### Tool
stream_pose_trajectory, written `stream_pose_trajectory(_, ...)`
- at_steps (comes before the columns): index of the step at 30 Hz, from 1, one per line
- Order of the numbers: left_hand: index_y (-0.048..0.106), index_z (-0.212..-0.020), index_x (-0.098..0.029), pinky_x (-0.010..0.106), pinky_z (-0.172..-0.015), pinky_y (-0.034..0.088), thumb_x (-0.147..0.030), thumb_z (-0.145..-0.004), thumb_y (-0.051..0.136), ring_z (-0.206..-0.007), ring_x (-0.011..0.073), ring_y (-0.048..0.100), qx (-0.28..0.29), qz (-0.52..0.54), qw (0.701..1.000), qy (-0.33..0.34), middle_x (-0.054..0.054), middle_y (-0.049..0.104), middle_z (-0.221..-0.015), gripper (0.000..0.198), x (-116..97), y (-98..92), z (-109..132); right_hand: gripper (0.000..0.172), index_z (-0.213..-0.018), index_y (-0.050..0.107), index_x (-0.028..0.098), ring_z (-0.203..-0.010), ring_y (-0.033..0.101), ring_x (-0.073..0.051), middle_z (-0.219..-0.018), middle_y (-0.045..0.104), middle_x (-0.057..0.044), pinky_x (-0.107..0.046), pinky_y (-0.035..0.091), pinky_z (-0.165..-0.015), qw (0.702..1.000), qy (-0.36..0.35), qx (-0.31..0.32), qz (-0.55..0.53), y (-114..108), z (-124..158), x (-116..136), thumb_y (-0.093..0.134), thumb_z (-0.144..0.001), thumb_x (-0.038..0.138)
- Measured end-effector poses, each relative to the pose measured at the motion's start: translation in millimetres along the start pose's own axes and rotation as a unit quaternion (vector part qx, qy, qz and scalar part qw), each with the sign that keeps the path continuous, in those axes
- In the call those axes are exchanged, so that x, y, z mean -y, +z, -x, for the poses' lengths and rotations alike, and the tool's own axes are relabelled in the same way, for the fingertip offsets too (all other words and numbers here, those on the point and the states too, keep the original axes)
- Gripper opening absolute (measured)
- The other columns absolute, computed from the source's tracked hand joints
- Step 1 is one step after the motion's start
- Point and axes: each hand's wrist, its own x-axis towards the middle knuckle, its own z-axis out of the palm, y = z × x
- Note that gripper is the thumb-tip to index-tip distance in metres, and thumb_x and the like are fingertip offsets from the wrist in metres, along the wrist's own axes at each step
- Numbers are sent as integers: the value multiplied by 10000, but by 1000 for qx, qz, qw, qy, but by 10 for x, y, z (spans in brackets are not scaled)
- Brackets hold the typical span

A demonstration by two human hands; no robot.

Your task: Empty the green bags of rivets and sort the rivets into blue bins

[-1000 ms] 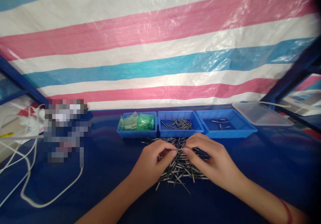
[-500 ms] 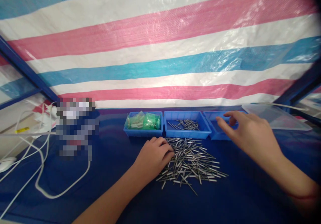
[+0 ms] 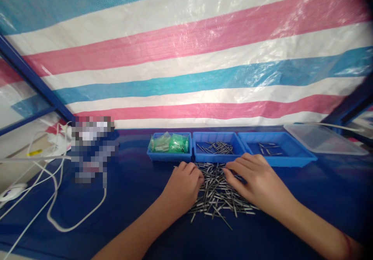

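Observation:
A heap of thin metal rivets (image 3: 217,192), each a grey pin with a thicker silver part, lies loose in front of the blue bins. At the heap's left edge my left hand (image 3: 185,182) is closed, its fingers curled against the thumb; what they hold is hidden. My right hand (image 3: 253,178) reaches over the heap's right side with thumb and forefinger apart, fingertips at the rivets. Behind the heap, the middle blue bin (image 3: 215,158) holds a small pile of rivets. A few more lie in the right blue bin (image 3: 287,160).
The left blue bin (image 3: 170,157) contains green and clear plastic packets (image 3: 177,143). A translucent lid (image 3: 323,137) lies at the back right. White cables (image 3: 58,227) loop across the left of the blue tabletop (image 3: 131,182). Striped plastic sheeting (image 3: 186,70) hangs behind.
My right hand has moved left and down from above the right bin to the heap. Several rivets now show in that bin. My left hand stays at the heap's left edge.

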Motion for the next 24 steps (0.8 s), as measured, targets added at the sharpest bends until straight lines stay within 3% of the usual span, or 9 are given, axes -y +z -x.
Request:
stream_pose_trajectory(10, 527, -924, -153, 364, -739, 391, -164, -966, 308, -876, 217, 483, -27, -13, 999, -32, 73, 569, -950, 223, -66, -22, -5, 210, -760, 637, 181, -727, 533, -196, -696, 621, -47, -346, 344, -694, 997, -25, 38, -55, 76, 21, 171, 518, -908, 271)
stream_pose_trajectory(17, 577, -901, -196, 381, -732, 351, -416, -912, 503, -901, 238, 504, 5, -27, 999, -20, 41, 609, -946, 233, -77, -105, 21, 199, -771, 636, 180, -735, 519, -190, -682, 603, -37, -343, 333, -695, 995, -27, 63, -69, 87, 15, 200, 512, -910, 251)
stream_pose_trajectory(24, 591, -882, -193, 353, -738, 328, -283, -944, 453, -884, 207, 521, -4, -11, 1000, -25, 37, 623, -942, 176, -88, -82, 3, 212, -762, 641, 183, -726, 515, -186, -669, 595, -28, -331, 321, -681, 994, -15, 61, -86, 96, 24, 167, 498, -912, 228)
